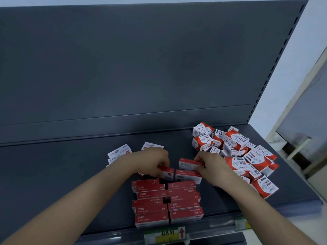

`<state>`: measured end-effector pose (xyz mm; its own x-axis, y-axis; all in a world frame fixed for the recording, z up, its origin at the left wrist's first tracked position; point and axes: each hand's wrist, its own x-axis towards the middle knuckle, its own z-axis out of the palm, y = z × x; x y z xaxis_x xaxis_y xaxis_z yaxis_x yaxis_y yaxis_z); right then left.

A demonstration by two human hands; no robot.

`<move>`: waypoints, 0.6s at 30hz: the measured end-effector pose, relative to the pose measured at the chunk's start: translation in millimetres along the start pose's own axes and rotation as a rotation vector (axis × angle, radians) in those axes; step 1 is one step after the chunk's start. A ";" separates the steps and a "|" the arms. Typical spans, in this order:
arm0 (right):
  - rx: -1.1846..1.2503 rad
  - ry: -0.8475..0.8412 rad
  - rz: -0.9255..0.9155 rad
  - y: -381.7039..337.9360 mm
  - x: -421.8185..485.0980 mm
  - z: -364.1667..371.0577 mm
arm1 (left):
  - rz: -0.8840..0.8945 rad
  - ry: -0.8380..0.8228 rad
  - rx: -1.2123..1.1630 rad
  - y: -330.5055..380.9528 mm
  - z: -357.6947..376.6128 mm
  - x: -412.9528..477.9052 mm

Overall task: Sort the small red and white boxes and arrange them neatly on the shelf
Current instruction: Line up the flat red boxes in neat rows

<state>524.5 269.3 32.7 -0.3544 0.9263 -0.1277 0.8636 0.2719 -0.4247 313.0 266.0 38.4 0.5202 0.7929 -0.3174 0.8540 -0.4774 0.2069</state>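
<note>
L hand (152,160) pinching staple box (166,171) | R hand (210,165) pinching 24/6 box (190,163)

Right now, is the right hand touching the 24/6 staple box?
Touching. The head view shows the right hand with its fingers closed on the right end of the 24/6 staple box, held above the arranged rows.

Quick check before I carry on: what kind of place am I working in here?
Likely a shop or stockroom aisle: a dark metal shelf with a slotted upright, a price label strip on its front edge, and many identical staple boxes and paper clip boxes.
</note>
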 end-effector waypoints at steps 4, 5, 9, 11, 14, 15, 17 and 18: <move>0.043 -0.049 -0.012 3.1 0.8 0.7 | -0.118 0.167 -0.082 0.8 -8.4 -17.3; 0.063 -0.069 -0.017 4.2 1.1 0.6 | -0.152 0.190 -0.070 0.4 -9.7 -22.8; 0.194 -0.147 -0.068 8.9 -0.8 3.2 | -0.254 0.167 0.069 3.4 -6.0 -41.8; 0.241 -0.176 -0.103 9.8 -4.2 5.7 | -0.277 0.117 0.083 6.1 -1.3 -45.9; 0.219 -0.209 -0.148 7.9 -7.4 6.8 | -0.265 0.060 0.023 8.9 4.0 -46.3; 0.212 -0.220 -0.156 7.1 -7.1 6.5 | -0.253 0.046 0.000 9.2 6.0 -45.4; 0.202 -0.247 -0.169 5.1 -5.5 5.7 | -0.238 0.020 -0.026 10.9 9.6 -43.6; 0.199 -0.266 -0.175 3.6 -4.8 5.5 | -0.236 0.011 -0.032 12.0 11.4 -43.2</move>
<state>527.4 264.4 26.8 -0.5936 0.7633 -0.2549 0.7045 0.3398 -0.6231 300.9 221.8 44.0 0.3055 0.8854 -0.3503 0.9511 -0.2659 0.1572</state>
